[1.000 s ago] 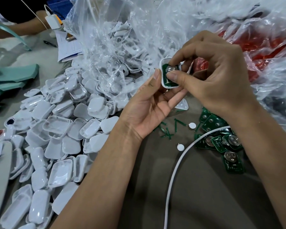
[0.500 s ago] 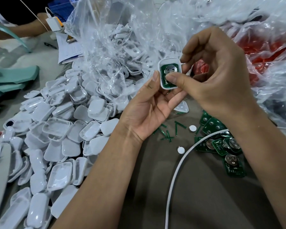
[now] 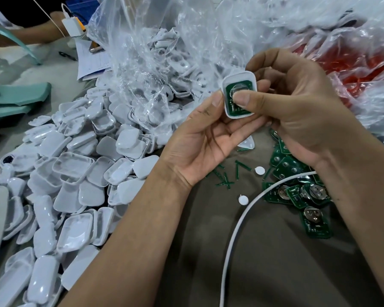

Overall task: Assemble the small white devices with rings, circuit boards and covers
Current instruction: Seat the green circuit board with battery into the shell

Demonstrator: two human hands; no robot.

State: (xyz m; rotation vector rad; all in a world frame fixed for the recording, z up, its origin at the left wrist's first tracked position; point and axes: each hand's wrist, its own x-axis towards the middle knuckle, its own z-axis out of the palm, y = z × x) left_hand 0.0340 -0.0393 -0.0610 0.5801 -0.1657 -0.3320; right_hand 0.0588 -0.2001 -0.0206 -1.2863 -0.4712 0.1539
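Cradling the light, rigid white shell (image 3: 239,95) by its rims in my left hand (image 3: 205,138), I press its fragile circuit board (image 3: 236,89) down with my right hand's (image 3: 297,107) thumb, above the tabletop (image 3: 264,251).

A single head-worn wide-angle camera looks forward and steeply down, close over the bench (image 3: 264,258), from its near edge.

You have one white shell (image 3: 238,82) with one green board (image 3: 235,88) seated in it. Two small white discs (image 3: 259,171) lie on the counter (image 3: 264,251). At least five loose circuit boards (image 3: 315,220) sit on the right. The white covers (image 3: 72,167) on the left are too many to count. One white cable (image 3: 237,220) crosses near you.
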